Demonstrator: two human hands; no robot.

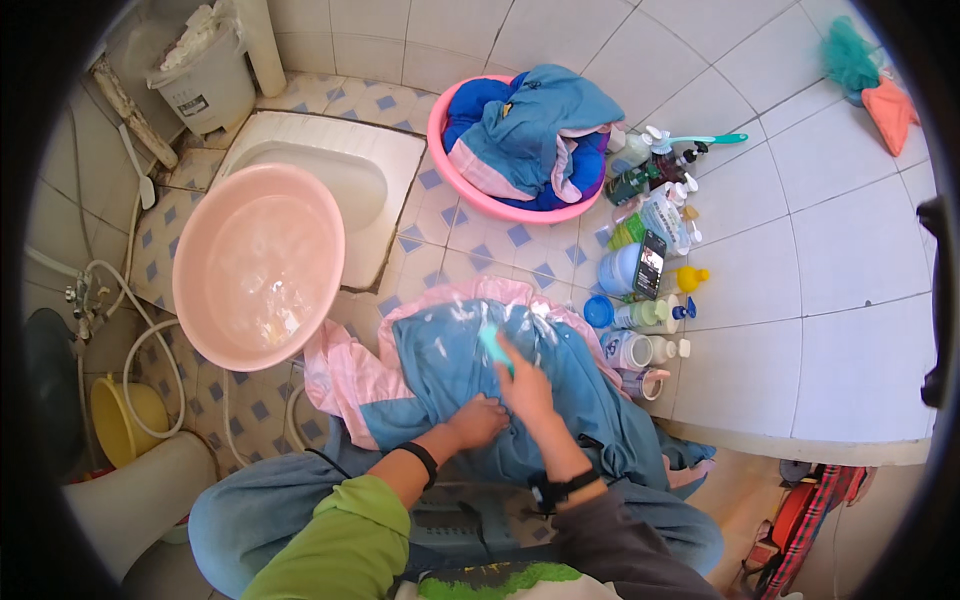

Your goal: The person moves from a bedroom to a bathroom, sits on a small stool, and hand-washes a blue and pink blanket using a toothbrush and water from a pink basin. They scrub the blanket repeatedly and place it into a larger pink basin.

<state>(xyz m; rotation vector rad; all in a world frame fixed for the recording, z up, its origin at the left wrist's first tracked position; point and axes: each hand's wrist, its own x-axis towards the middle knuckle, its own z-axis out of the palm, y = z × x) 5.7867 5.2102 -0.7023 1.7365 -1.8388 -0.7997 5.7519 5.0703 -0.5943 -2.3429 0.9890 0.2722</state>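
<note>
A wet blue garment with pink lining (442, 352) is spread over the tiled floor before me and reaches up to my knees. White suds lie in patches on its far part. My right hand (527, 386) grips a turquoise scrubbing brush (493, 343), blurred, with its head against the sudsy cloth. Just left of it, my left hand (480, 420) has its fingers curled on the near part of the garment, holding it. The bristles are hidden beneath the brush.
A pink basin of water (184, 270) stands partly over a squat toilet (382, 247). Another pink basin (517, 214) holds clothes. Bottles (664, 214) and a propped phone (650, 264) line the right wall. A hose (180, 390) and yellow bucket (124, 424) are at left.
</note>
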